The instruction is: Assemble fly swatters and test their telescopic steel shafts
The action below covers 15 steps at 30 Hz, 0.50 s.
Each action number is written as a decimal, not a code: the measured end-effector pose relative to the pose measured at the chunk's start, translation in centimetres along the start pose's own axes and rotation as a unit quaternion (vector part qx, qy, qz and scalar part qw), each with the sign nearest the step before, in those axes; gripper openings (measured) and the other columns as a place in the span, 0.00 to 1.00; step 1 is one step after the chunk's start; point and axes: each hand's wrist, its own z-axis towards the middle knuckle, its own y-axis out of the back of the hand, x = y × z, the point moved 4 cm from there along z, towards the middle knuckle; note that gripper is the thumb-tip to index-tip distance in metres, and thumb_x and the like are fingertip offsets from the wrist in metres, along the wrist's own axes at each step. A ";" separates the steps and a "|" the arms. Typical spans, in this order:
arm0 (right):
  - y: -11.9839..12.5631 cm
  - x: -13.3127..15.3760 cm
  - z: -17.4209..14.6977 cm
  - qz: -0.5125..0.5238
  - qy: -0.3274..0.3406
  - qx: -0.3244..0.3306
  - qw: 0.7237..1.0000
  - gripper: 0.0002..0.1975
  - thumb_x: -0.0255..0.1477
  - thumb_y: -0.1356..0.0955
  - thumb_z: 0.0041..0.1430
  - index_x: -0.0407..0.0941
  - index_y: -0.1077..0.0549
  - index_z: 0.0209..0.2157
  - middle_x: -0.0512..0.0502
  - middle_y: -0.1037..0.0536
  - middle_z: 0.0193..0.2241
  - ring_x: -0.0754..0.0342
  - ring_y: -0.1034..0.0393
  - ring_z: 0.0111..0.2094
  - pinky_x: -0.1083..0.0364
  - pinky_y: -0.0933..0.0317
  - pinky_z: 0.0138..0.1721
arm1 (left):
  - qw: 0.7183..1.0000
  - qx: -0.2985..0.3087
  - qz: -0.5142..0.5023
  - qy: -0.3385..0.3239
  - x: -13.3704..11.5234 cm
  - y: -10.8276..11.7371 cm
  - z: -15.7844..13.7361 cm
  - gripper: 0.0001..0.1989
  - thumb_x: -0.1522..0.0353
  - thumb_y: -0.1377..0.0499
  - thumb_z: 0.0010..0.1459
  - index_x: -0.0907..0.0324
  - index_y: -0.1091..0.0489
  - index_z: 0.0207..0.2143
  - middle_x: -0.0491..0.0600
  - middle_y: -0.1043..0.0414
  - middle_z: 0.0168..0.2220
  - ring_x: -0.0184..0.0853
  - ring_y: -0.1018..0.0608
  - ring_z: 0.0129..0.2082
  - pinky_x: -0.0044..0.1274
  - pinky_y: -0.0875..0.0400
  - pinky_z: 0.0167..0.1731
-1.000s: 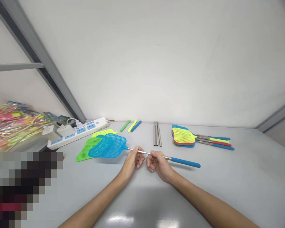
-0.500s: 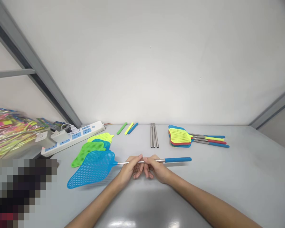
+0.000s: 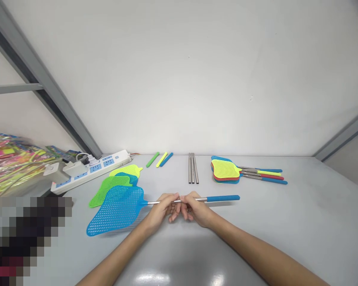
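Both hands grip the metal rod of a blue fly swatter (image 3: pixel 116 210), held level above the table. My left hand (image 3: pixel 162 208) is closed on the thin rod on the side of the mesh head. Right beside it, my right hand (image 3: pixel 195 208) pinches the rod nearer its blue grip sleeve (image 3: pixel 223 198). The thumbs almost meet at the middle. Behind the blue head lie loose swatter heads: a green one (image 3: pixel 109 190), a yellow one (image 3: pixel 127 171) and another blue one (image 3: pixel 133 178), partly covered.
Several finished-looking swatters (image 3: pixel 226 169) lie stacked at the right back. Three metal tubes (image 3: pixel 193 169) and green (image 3: pixel 152 159), yellow (image 3: pixel 161 159) and blue (image 3: pixel 166 159) sleeves lie near the wall. A power strip (image 3: pixel 92 171) with plugs and bagged goods (image 3: pixel 14 167) occupy the left.
The hands keep the same hold on the rod. The blue swatter's head has shifted very slightly, and the whole view has moved a few pixels.
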 end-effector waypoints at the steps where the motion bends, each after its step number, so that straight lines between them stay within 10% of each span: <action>1: 0.0 0.0 0.0 0.003 -0.002 0.000 1.000 0.18 0.28 0.44 0.49 0.39 0.33 0.13 0.51 0.37 0.07 0.64 0.51 0.07 0.62 0.58 0.11 | 1.000 0.000 0.000 -0.001 0.0 0.0 0.0 0.21 0.62 0.53 0.52 0.64 0.37 0.13 0.47 0.37 0.11 0.26 0.38 0.11 0.19 0.47 0.15; 15: -0.1 0.1 0.1 0.022 -0.004 -0.009 1.000 0.17 0.28 0.43 0.48 0.37 0.31 0.15 0.50 0.37 0.07 0.64 0.50 0.08 0.62 0.59 0.11 | 1.000 0.018 -0.007 -0.011 -0.1 0.2 0.2 0.20 0.63 0.54 0.54 0.64 0.37 0.14 0.46 0.38 0.12 0.26 0.38 0.15 0.20 0.44 0.21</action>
